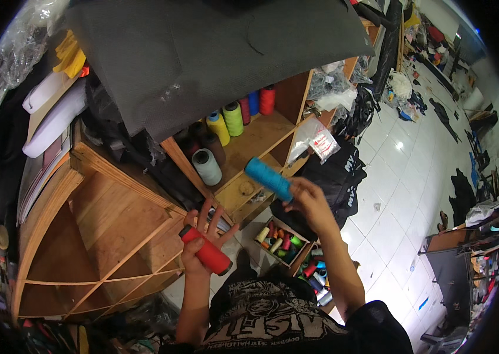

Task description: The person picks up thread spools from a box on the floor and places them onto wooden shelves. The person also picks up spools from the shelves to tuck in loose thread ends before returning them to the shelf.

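Observation:
My left hand (193, 257) holds a red thread spool (207, 251) with its thumb across it and its fingers stretched out behind. In my right hand (311, 203) is a blue thread spool (266, 177), gripped at its lower end and tilted up to the left. Beyond both hands, a wooden shelf compartment (255, 134) holds standing spools: a pale grey one (207, 167), a yellow one (218, 128), a lime green one (233, 119) and a red one (267, 100), with dark spools at the left. The blue spool is in front of the shelf, apart from it.
Below my right hand stands a box (280, 254) of mixed small spools, with more spools (318, 277) beside it. Dark sheet material (214, 53) drapes over the shelf top. An empty-looking wooden rack (114, 224) stands left. Black bags (332, 183) lie on the white tiled floor (399, 194).

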A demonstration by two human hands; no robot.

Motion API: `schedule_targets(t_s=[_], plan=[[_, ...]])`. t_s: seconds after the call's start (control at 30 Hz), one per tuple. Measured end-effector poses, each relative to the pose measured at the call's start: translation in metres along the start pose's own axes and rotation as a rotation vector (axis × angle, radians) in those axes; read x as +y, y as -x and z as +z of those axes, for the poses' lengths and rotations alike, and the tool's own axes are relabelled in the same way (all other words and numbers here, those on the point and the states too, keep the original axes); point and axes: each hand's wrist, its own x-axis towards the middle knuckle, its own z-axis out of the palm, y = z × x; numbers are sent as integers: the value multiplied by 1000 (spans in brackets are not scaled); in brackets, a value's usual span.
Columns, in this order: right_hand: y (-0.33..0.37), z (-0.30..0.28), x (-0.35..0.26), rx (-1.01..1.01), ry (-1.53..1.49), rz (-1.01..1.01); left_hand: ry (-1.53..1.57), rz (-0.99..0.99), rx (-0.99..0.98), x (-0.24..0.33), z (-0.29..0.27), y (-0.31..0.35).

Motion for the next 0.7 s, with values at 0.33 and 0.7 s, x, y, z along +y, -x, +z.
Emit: schedule_targets(t_s=[0.33, 0.7], plan=[[-109, 44, -57, 260, 955, -601, -120, -14, 70, 7, -17, 15], [-160, 94, -35, 28, 1095, -527, -111, 38, 96, 9, -22, 25]])
